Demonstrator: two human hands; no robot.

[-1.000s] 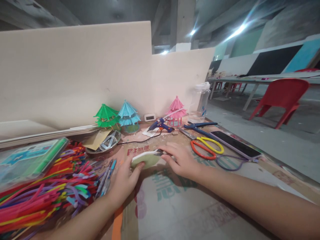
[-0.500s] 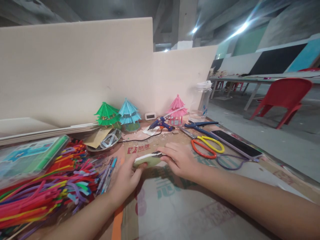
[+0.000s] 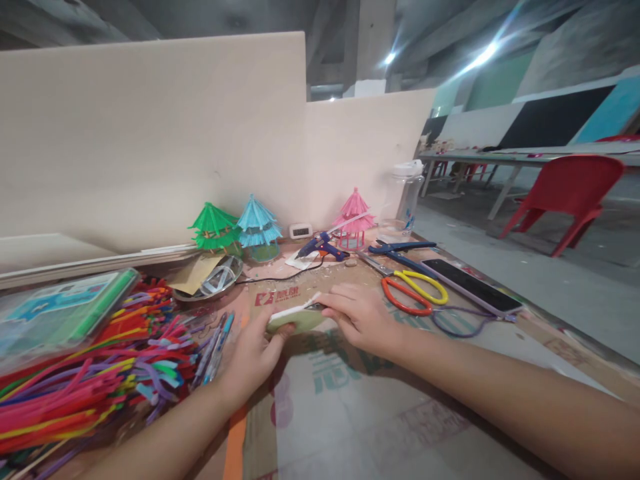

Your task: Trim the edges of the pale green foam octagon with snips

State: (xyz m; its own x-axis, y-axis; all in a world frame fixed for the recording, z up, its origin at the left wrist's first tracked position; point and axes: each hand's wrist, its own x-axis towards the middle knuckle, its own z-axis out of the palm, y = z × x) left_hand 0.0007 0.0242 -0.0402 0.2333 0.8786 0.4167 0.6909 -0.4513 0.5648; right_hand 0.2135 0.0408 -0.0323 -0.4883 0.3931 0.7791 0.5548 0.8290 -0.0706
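A small flat piece with a pale green face and a white foam edge [image 3: 295,317] is tilted up off the cardboard-covered table [image 3: 350,413]. My left hand [image 3: 253,353] grips its near left side, thumb on the green face. My right hand [image 3: 363,317] is closed on its right end, where a dark tip shows; what that tip is I cannot make out. Both forearms reach in from the bottom.
A heap of coloured pipe cleaners [image 3: 85,373] and pens [image 3: 217,347] lie at left. Orange-yellow scissors [image 3: 413,290], a phone [image 3: 473,287], a blue glue gun [image 3: 320,248], paper pagodas [image 3: 257,227], a metal bowl [image 3: 217,280] and a bottle [image 3: 405,193] stand behind. A red chair [image 3: 565,193] is at right.
The green piece has been tipped up on edge, its white side now showing more. Both hands have stayed on it, shifting only slightly.
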